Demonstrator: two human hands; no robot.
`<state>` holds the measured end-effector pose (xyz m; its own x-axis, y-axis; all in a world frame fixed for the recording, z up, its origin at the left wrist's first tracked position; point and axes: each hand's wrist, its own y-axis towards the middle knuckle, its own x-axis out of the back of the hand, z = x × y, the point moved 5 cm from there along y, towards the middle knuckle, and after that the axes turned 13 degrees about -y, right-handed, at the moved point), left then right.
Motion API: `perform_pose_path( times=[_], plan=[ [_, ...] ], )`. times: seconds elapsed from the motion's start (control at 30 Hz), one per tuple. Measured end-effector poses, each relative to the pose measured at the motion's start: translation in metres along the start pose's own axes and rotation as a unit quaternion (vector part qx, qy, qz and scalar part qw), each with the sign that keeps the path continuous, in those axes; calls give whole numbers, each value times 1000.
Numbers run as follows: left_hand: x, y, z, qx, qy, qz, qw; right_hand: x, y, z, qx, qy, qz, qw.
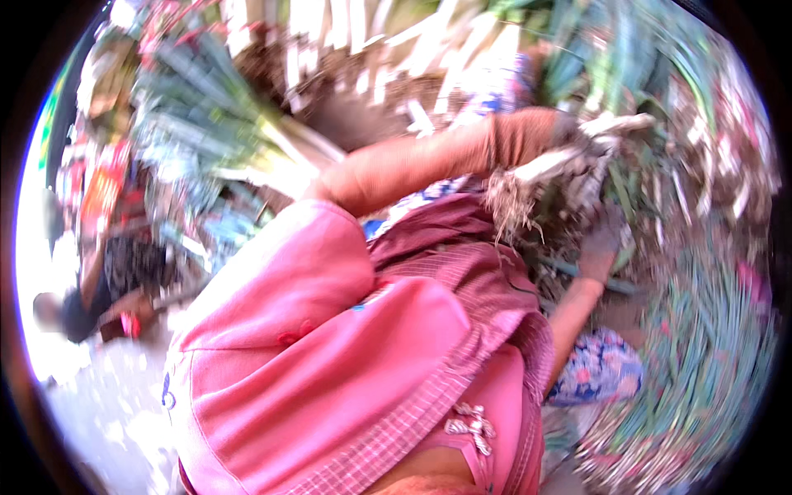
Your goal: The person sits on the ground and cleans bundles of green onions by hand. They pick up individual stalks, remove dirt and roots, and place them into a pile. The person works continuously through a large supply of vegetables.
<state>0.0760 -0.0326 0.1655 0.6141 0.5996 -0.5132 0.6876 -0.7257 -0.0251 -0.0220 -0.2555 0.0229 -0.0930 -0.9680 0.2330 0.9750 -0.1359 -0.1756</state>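
My left hand [568, 131], dark with soil and blurred, reaches across from the left and is closed around a few white leek stalks [547, 164]. A tangle of dry roots hangs from the nearest stalk, while another pale stalk points right. Just below, my right hand [601, 235], also soiled, is against the lower side of the same bunch. Motion blur hides its fingers, so its grip cannot be made out. Green leaves [622, 192] lie beside and beyond both hands.
Piled leeks [396, 37] with white stems and rooty ends line the top. More leafy bundles [198, 117] lie upper left. A heap of thin green onions [699, 346] fills the right. Floral cloth [597, 371] covers a knee. Another person [93, 303] is at far left.
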Motion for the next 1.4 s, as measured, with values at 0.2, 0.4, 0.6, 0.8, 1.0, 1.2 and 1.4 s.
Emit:
perform_pose_path(
  times=[0.2,0.4,0.6,0.8,1.0,1.2,1.4],
  plan=[
    [60,-212,-193,-86,233,-291,924,-19,-25,-64,-331,147,-29,932],
    [68,-436,-240,-291,236,-567,733,-41,-38,-124,-428,19,130,894],
    [129,-656,-63,-390,213,-798,407,-56,-56,-124,-408,-171,189,877],
    [119,-718,264,50,10,-946,321,-56,-57,-121,-382,-270,243,849],
    [135,-745,266,418,269,-710,499,-64,-86,-142,-266,-325,298,857],
    [209,-769,196,262,344,-791,433,-81,-48,-121,116,-603,239,752],
    [260,-406,-57,-197,295,-676,647,-65,-37,-98,-180,-308,28,934]
  ],
)
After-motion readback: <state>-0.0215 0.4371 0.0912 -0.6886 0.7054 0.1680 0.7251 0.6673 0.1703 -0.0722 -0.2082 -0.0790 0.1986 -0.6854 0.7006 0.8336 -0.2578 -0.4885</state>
